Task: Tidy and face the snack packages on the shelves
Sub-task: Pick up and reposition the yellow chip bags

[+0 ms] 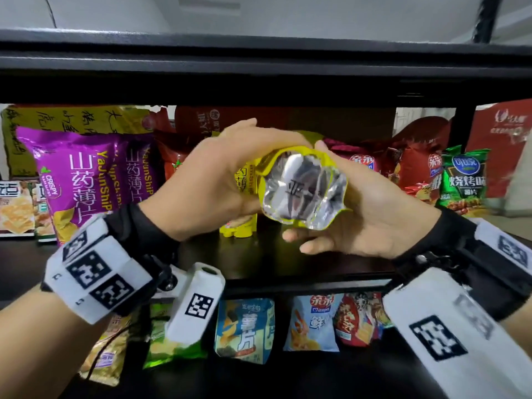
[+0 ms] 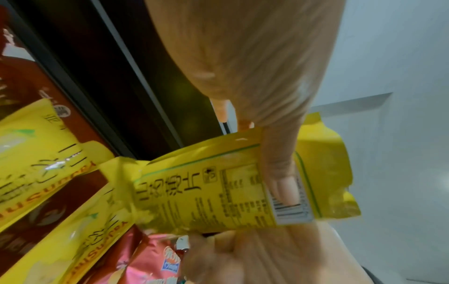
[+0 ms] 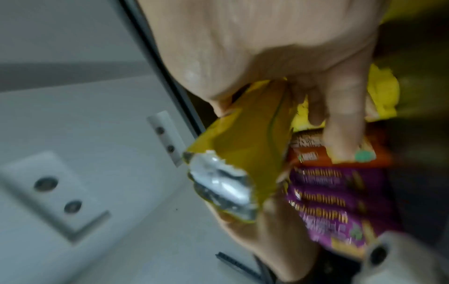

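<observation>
Both forearms raised, converging at centre in the head view. Left hand (image 1: 207, 180) comes in from lower left, palm turned right, fingers reaching over the top of the yellow bag (image 1: 302, 188), thumb below; grips it. Right hand (image 1: 365, 208) comes in from lower right, palm turned left and up, index tip on top, lower fingers curled beneath; holds the same bag. Fingertips of the two hands nearly meet above. Each wrist bears a black strap
</observation>
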The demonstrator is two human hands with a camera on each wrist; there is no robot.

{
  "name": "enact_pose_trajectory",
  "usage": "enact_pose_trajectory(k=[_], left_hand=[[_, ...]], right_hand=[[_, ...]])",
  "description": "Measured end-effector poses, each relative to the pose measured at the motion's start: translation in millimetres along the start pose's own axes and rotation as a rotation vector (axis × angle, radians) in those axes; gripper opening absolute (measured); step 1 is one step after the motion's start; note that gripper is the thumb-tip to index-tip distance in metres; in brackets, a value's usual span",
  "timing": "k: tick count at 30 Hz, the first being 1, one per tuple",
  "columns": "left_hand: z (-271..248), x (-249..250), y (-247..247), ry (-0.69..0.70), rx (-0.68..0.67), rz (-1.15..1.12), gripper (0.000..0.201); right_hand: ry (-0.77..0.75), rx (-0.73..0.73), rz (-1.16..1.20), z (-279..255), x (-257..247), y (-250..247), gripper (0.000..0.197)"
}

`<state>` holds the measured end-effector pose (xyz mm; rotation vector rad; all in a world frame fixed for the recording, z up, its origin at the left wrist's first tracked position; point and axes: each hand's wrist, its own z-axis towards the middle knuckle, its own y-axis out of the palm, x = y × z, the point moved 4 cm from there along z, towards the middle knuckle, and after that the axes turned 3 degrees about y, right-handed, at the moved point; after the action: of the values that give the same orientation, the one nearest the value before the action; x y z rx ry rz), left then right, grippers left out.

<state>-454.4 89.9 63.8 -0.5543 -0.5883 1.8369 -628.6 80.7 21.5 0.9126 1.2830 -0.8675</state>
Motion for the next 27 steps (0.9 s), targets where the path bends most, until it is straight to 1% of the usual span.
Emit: enact_pose_trajectory(k=[1,2,3,4,5,6,8,9,11,12,14,15,16,18,21,23,27], left_hand=[[4,0,-2,-0.006,0.014,-0.010,0.063],[8,0,-4,-0.013,0.034,-0.034,0.065],[12,1,-7,-0.017,0.060,-0.067,0.067],[15,1,-9,-0.018,0.090,-0.098,0.067],[18,1,-10,-0.022,0.119,-0.122,0.067],[19,0,-10,-0.033,0.141,-0.143,0.066],[20,-3,-6,-0.070,0.166,-0.190,0.070],[19,-5,-3,-0.088,0.171,-0.230,0.076],[15,-6,3,-0.097,0.173,-0.323,0.087],[14,-6,4,-0.087,0.181,-0.338,0.086],[12,-6,5,-0.070,0.191,-0.312,0.074],[11,-7,6,-0.075,0.187,-0.299,0.067],[11,-10,8,-0.091,0.182,-0.293,0.061],[10,-16,11,-0.146,0.180,-0.316,0.056],[10,-23,14,-0.214,0.171,-0.396,0.054],[11,-27,17,-0.265,0.157,-0.435,0.053],[11,-39,23,-0.380,0.154,-0.537,0.054]], right_hand=[[-0.064,0.087,-0.069,-3,-1,-6,0.072],[-0.185,0.195,-0.150,-8,-4,-13,0.076],[-0.347,0.292,-0.216,-12,-9,-20,0.077],[-0.517,0.332,-0.260,-18,-14,-23,0.076],[-0.648,0.322,-0.297,-23,-18,-23,0.078],[-0.730,0.271,-0.341,-26,-19,-22,0.086],[-0.828,0.164,-0.471,-29,-21,-16,0.104],[-0.881,0.158,-0.564,-31,-22,-12,0.105],[-0.993,0.211,-0.728,-32,-23,-5,0.095],[-1.029,0.234,-0.765,-32,-24,-3,0.086],[-1.059,0.265,-0.765,-29,-25,-3,0.063],[-1.048,0.264,-0.728,-27,-25,-5,0.053],[-1.029,0.258,-0.687,-25,-25,-6,0.046],[-0.983,0.279,-0.644,-19,-24,-8,0.038],[-0.906,0.341,-0.618,-12,-24,-9,0.034],[-0.853,0.342,-0.569,-6,-22,-12,0.036],[-0.756,0.364,-0.501,7,-16,-21,0.054]])
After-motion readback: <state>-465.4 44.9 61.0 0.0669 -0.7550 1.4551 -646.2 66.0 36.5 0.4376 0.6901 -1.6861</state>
